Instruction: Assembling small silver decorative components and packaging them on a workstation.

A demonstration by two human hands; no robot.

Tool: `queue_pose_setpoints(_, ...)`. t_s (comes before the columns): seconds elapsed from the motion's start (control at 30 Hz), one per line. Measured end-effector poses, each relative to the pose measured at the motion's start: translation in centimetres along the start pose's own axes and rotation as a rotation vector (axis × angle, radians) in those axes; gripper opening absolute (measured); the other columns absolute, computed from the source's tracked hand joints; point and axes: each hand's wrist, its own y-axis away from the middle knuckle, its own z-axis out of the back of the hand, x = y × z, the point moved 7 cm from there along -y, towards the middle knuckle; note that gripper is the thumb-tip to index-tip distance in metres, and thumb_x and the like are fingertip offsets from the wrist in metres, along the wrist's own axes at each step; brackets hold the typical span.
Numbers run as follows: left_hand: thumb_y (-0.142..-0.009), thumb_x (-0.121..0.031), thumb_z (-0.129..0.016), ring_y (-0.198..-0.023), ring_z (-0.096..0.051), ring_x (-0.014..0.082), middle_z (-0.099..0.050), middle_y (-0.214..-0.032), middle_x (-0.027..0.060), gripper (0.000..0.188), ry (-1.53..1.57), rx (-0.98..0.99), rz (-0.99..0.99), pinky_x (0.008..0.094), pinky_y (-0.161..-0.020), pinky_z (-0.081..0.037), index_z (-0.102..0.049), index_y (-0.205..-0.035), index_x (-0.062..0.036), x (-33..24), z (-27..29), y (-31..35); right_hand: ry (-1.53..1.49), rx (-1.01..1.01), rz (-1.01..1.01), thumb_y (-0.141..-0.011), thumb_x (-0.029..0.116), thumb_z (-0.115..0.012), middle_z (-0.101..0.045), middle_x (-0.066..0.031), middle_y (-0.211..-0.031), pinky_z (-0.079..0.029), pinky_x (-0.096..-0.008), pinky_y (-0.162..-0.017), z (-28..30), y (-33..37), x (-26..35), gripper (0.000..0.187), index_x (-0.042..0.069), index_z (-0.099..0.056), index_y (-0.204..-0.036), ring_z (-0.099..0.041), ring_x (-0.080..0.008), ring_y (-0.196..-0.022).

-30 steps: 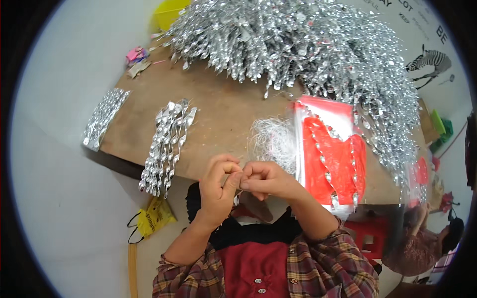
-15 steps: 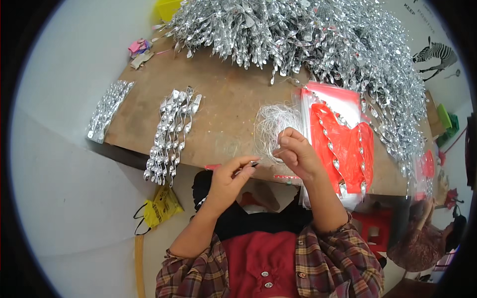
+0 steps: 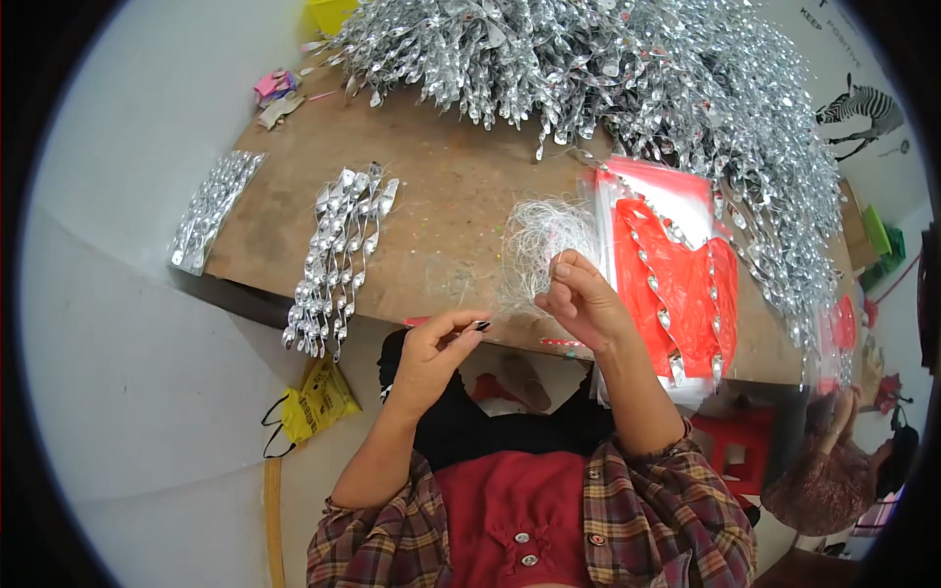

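Left hand: the left hand (image 3: 431, 358) is raised just below the table edge, thumb and forefinger pressed together on a small dark piece (image 3: 481, 325) at their tips; what the piece is cannot be told.
Right hand: the right hand (image 3: 580, 299) is lifted over the table edge, fingers curled and closed in a pinch near the tangle of thread; anything between the fingertips is too fine to see.
Clear thread: a loose tangle of thin clear thread (image 3: 539, 245) lies on the brown worktable (image 3: 441, 196), just beside the right hand and touching the red bags.
Handling of the thread: it looks very light, limp and slippery, likely to snag; a single strand is best taken near its free end with the fingertips.
Silver spiral ornaments: a small bundle of silver spiral ornaments (image 3: 338, 257) hangs over the near table edge, well apart from both hands; they look light, thin and easily bent, best held at the top end.
Big heap: a large heap of silver spirals (image 3: 627, 69) fills the far side.
Red bags: a stack of red plastic bags (image 3: 676, 274) with spirals on them lies right of the thread.
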Motion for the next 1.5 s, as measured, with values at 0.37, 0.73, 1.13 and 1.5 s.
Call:
queue_pose_setpoints(0.37,-0.087,-0.009,-0.059,-0.093,-0.059,0.0118,-0.066,-0.098,0.0070,0.022,0.122,0.058,0.137,0.0248,-0.084,-0.044,-0.061,-0.108,-0.0004,2.3,1.1,0.9,0.042,0.021,-0.168,-0.088,0.009,-0.055,-0.064,-0.0084,-0.068,-0.049,-0.0227,-0.063,-0.7,-0.4,-1.9,0.002,0.007,-0.054,-0.088,-0.059,-0.0129,-0.054)
queue_pose_setpoints(0.73,-0.087,-0.006,-0.058,-0.095,-0.061,0.0146,-0.064,-0.101,0.0088,0.024,0.137,0.084,0.170,0.0261,-0.086,-0.045,-0.058,-0.110,0.0006,3.2,1.7,1.5,0.113,0.038,-0.147,-0.088,0.009,-0.057,-0.064,-0.0093,-0.070,-0.049,-0.0223,-0.052,-1.3,-0.2,-2.1,0.004,0.007,-0.054,-0.088,-0.060,-0.0134,-0.055)
queue_pose_setpoints(1.13,-0.086,-0.007,-0.061,-0.063,-0.057,0.0072,-0.063,-0.080,0.0040,0.013,-0.104,-0.056,-0.027,0.0199,-0.058,-0.046,-0.063,-0.097,0.0006,-1.3,-1.0,0.2,0.238,0.062,-0.202,-0.086,0.009,-0.060,-0.060,-0.0071,-0.066,-0.043,-0.0192,-0.046,-2.2,0.8,-2.5,0.008,0.006,-0.053,-0.087,-0.054,-0.0108,-0.050)
queue_pose_setpoints(1.5,-0.084,-0.006,-0.062,-0.056,-0.053,0.0037,-0.061,-0.071,0.0012,0.011,-0.049,-0.068,0.025,0.0177,-0.052,-0.043,-0.065,-0.091,0.0018,-0.5,-1.4,0.1,0.528,0.023,-0.046,-0.085,0.008,-0.062,-0.060,-0.0047,-0.071,-0.044,-0.0223,-0.054,-0.7,0.3,-0.7,0.017,0.004,-0.057,-0.100,-0.056,-0.0111,-0.061)
